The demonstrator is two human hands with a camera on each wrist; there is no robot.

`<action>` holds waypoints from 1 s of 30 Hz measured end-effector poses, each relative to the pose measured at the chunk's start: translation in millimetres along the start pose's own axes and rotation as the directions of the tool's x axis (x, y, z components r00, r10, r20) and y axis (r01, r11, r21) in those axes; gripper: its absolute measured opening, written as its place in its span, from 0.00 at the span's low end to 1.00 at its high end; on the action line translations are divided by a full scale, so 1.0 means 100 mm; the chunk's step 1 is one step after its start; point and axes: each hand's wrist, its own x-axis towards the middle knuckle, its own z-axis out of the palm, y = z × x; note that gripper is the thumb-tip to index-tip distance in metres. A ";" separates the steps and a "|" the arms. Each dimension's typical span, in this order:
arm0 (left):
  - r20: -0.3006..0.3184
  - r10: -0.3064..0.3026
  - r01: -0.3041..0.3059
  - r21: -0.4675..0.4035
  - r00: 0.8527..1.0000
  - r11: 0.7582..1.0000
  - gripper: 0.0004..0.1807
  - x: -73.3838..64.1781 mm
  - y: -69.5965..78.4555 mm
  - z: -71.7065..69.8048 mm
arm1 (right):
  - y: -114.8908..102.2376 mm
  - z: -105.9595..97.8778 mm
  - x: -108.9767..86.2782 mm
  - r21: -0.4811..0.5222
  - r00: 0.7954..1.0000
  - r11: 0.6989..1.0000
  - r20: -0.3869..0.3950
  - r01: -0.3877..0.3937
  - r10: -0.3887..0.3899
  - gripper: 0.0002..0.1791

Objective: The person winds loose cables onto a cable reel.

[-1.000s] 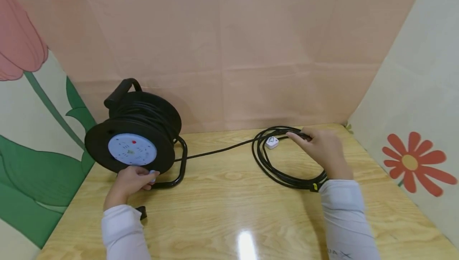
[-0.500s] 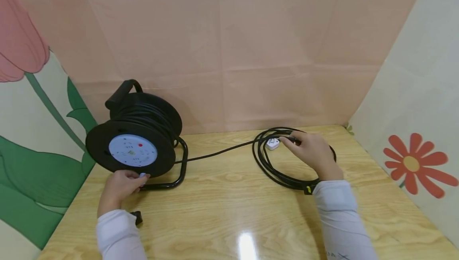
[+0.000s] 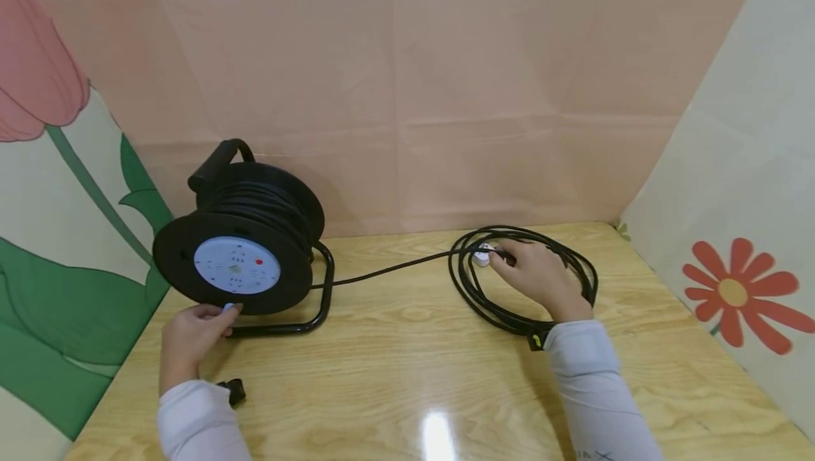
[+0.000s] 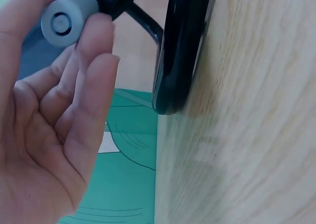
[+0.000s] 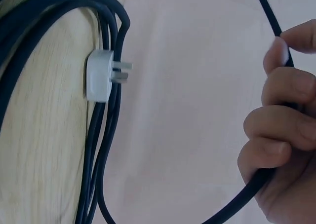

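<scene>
A black cable reel [image 3: 170, 252] with a pale blue socket face [image 3: 223, 273] stands at the left in the head view. At the lower edge of its disc, my left hand [image 3: 187, 341] pinches the crank knob [image 4: 64, 20], a light grey cylinder in the left wrist view. On the right, my right hand [image 3: 538, 276] has its fingers curled round the black cable [image 5: 244, 194]. From there the cable runs left to the reel; the rest lies in a loose coil [image 3: 474, 298]. A white plug [image 5: 100, 76] lies within the coil, partly hidden by my right hand in the head view.
A small black object [image 3: 235, 392] lies beside my left sleeve. The reel's black tube foot [image 3: 286, 329] rests on the wooden table [image 3: 395, 369]. A black band with a yellow mark [image 3: 536, 341] sits at the coil's near side. Printed sheets [image 3: 395, 93] close off the back and sides.
My left hand has moved left with the knob along the disc's lower edge, and the red spot on the socket face has turned with it. My right hand has come left, towards the plug.
</scene>
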 end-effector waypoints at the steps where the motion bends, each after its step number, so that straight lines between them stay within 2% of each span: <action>1: -0.021 -0.006 0.006 -0.005 1.000 1.000 0.30 -0.01 0.00 0.00 | -0.01 0.01 0.00 0.005 1.000 1.000 0.000 0.001 -0.001 0.21; 3: -0.047 -0.017 0.017 -0.009 0.999 1.000 0.29 -0.01 -0.01 -0.01 | -0.02 0.05 0.01 0.001 1.000 1.000 -0.014 0.002 -0.002 0.22; 7: -0.089 -0.056 0.052 -0.046 0.994 0.998 0.31 -0.03 -0.02 -0.02 | -0.05 0.10 0.02 -0.048 0.994 0.999 -0.111 -0.025 0.020 0.25; 10: -0.112 -0.097 0.083 -0.119 0.989 0.989 0.33 -0.04 -0.04 -0.02 | -0.07 0.15 0.02 -0.075 0.983 0.995 -0.176 -0.065 0.051 0.27; 12: -0.118 -0.132 0.108 -0.189 0.984 0.976 0.33 -0.04 -0.04 -0.02 | -0.09 0.17 0.03 -0.065 0.983 0.996 -0.178 -0.065 0.052 0.28; 13: -0.118 -0.150 0.119 -0.237 0.982 0.964 0.33 -0.04 -0.04 -0.02 | -0.10 0.19 0.04 -0.055 0.985 0.997 -0.165 -0.060 0.050 0.28; 15: -0.118 -0.190 0.137 -0.355 0.975 0.925 0.31 -0.03 -0.04 -0.01 | -0.13 0.22 0.05 -0.018 0.991 0.999 -0.126 -0.040 0.037 0.28; 18: -0.122 -0.244 0.143 -0.534 0.962 0.833 0.26 -0.01 -0.01 0.00 | -0.17 0.25 0.06 0.015 0.997 1.000 -0.073 -0.006 0.007 0.25; 20: -0.134 -0.262 0.129 -0.609 0.956 0.782 0.25 0.00 0.00 0.00 | -0.19 0.26 0.07 0.019 0.999 1.000 -0.053 0.010 -0.009 0.23; 22: -0.139 -0.273 0.119 -0.655 0.952 0.746 0.24 0.00 0.01 -0.01 | -0.20 0.27 0.06 0.019 0.999 1.000 -0.044 0.022 -0.021 0.21; 25: -0.133 -0.286 0.120 -0.685 0.949 0.719 0.24 -0.01 0.02 -0.02 | -0.21 0.27 0.05 0.025 0.999 0.999 -0.037 0.020 -0.019 0.21; 30: -0.117 -0.301 0.120 -0.737 0.947 0.665 0.23 0.00 0.04 -0.04 | -0.19 0.27 0.03 0.001 0.997 1.000 -0.072 0.006 -0.006 0.23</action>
